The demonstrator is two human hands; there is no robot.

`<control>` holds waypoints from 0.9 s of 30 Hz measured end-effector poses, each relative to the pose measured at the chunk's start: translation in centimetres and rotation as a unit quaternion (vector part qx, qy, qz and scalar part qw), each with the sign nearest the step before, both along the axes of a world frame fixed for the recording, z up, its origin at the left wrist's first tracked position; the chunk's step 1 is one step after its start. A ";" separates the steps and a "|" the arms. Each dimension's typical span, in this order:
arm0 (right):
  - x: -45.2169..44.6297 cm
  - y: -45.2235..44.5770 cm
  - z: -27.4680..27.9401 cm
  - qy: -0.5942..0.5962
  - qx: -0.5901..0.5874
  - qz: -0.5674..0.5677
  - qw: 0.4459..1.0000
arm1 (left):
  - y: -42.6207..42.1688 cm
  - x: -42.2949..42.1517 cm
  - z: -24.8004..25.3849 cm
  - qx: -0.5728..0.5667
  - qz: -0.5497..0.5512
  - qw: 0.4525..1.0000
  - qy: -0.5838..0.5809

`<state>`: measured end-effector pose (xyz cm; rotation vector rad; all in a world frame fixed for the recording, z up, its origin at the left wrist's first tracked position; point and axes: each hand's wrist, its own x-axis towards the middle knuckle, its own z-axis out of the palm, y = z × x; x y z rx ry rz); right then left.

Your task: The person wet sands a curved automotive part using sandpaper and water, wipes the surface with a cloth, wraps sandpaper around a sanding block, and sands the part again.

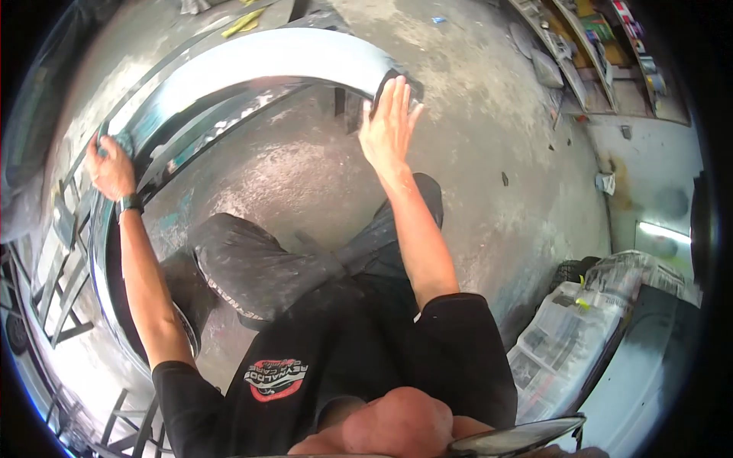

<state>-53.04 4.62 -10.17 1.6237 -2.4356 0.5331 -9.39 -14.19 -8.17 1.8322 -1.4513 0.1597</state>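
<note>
A long curved car bumper [282, 55], pale and glossy, arcs across the far side and down the left. My left hand [114, 169], with a dark band at its wrist, lies at the bumper's left part. Its fingers curl around a teal-grey pad [121, 143], which my hand partly hides. My right hand [387, 137] is at the bumper's right end, fingers stretched out over a dark patch there. Whether that patch is a separate piece or the bumper's own end, I cannot tell.
Dark metal stand bars [57, 286] run along the left. Shelves with supplies [580, 53] stand at the far right. Newspaper [561, 336] covers part of a panel at the lower right. A yellow cloth [243, 23] lies beyond the bumper on the concrete floor [489, 137].
</note>
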 end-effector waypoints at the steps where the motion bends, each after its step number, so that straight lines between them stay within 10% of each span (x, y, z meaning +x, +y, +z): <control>1: 1.2 -0.6 0.3 -0.010 -0.023 -0.031 0.999 | 0.0 -0.2 0.0 0.000 0.000 1.000 0.011; 4: 9.8 -8.2 4.1 -0.236 -0.038 0.153 0.959 | 0.1 -0.1 0.3 -0.004 -0.011 1.000 0.003; 8: 12.2 -10.4 3.4 -0.061 -0.016 0.310 0.949 | 0.2 -0.2 0.6 -0.012 -0.016 1.000 0.008; 11: 3.9 -4.7 4.8 -0.148 -0.019 0.177 0.973 | 0.5 -0.7 0.5 -0.011 0.007 1.000 0.012; 15: 3.0 -5.1 0.2 0.047 -0.024 0.013 0.999 | 0.2 -0.8 -0.2 -0.001 0.022 0.999 0.033; 18: 14.1 -11.4 2.7 -0.142 -0.052 0.198 0.968 | -0.2 -0.4 -0.8 -0.002 0.014 1.000 0.024; 20: 21.7 -13.6 1.2 0.064 -0.140 0.280 0.947 | -0.1 -0.3 -0.4 0.006 0.011 1.000 0.027; 22: 22.1 -13.5 3.4 -0.028 -0.035 0.383 0.923 | 0.0 -0.2 -0.1 0.009 0.010 1.000 0.020; 24: 16.6 -12.3 6.7 -0.093 0.137 0.376 0.912 | 0.1 -0.3 -0.1 0.009 0.015 1.000 0.021; 27: 9.1 -10.4 4.5 -0.061 0.037 0.256 0.964 | 0.7 -1.1 0.6 0.003 0.014 0.999 0.042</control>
